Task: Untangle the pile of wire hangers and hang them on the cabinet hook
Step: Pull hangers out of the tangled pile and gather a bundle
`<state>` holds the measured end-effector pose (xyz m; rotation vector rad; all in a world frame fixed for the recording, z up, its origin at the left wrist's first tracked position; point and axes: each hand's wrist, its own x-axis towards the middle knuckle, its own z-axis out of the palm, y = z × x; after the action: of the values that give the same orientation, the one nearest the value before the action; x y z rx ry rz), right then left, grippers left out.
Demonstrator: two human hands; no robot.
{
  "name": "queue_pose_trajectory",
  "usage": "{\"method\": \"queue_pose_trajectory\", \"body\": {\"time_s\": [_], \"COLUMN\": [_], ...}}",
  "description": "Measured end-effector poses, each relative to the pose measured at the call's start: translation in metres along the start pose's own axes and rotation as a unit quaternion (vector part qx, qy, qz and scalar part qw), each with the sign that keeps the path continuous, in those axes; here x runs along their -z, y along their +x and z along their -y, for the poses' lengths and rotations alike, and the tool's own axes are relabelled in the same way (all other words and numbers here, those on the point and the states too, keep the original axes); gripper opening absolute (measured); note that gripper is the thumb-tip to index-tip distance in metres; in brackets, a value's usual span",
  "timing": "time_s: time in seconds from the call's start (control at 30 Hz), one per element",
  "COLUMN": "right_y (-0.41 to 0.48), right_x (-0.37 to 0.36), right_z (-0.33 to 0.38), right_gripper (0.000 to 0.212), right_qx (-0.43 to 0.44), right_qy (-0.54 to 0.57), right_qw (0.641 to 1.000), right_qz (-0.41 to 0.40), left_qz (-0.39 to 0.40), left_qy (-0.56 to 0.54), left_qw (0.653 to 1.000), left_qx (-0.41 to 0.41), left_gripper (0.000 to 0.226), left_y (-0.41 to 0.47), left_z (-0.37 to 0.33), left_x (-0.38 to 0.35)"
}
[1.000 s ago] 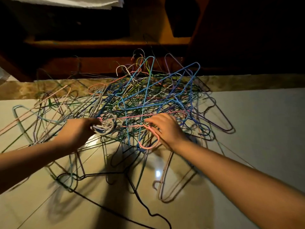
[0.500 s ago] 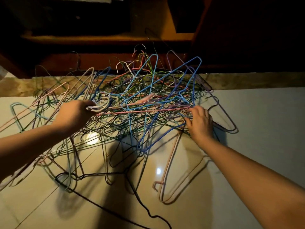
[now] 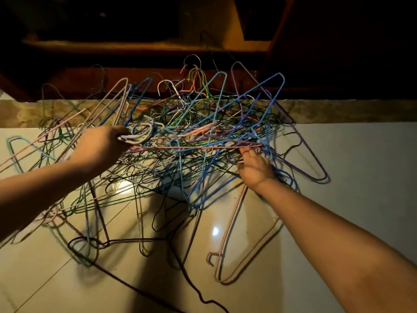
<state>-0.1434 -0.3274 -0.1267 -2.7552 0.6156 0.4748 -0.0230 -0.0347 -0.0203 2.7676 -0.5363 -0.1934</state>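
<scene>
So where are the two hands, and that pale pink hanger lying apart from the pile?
left hand [image 3: 101, 146], head view, back of the hand
right hand [image 3: 255, 169], head view, back of the hand
pale pink hanger [image 3: 232, 224], head view, its long straight side

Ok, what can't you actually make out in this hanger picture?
Head view only:
- Cabinet hook: lost in the dark wooden cabinet.
- Hanger count: pile of wire hangers overlaps itself.
- Left hand: exactly which hooks its fist holds.
- Right hand: fingertips buried in wires.
- Black cord: cut off by bottom edge.
</scene>
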Motion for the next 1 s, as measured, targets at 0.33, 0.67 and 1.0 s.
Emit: {"method": "queue_pose_trajectory", "body": {"time_s": [0.33, 0.67, 1.0], "right_y": [-0.002, 0.020, 0.001], "right_x": [-0.021, -0.011, -0.031], "right_z": [0.003, 0.009, 0.018], "right_gripper": [0.038, 0.025, 0.023], "right_qx": [0.043, 0.019, -0.102], "right_qy": [-0.009, 0.098, 0.164], "right_qw": [0.993, 0.987, 0.968], "right_qz": [-0.110, -0.122, -0.158], "left_qz": [-0.006, -0.023, -0.063], "left_qy": [0.017, 0.005, 0.011], "left_qw": [1.000, 1.000, 0.998], "left_qx": [-0.001, -0.002, 0.004], "left_gripper": [0.024, 0.024, 0.031], "left_y": [0.004, 0.002, -0.006], "left_z": [0.002, 0.003, -0.010], "left_x": [0.000, -0.005, 0.004]}}
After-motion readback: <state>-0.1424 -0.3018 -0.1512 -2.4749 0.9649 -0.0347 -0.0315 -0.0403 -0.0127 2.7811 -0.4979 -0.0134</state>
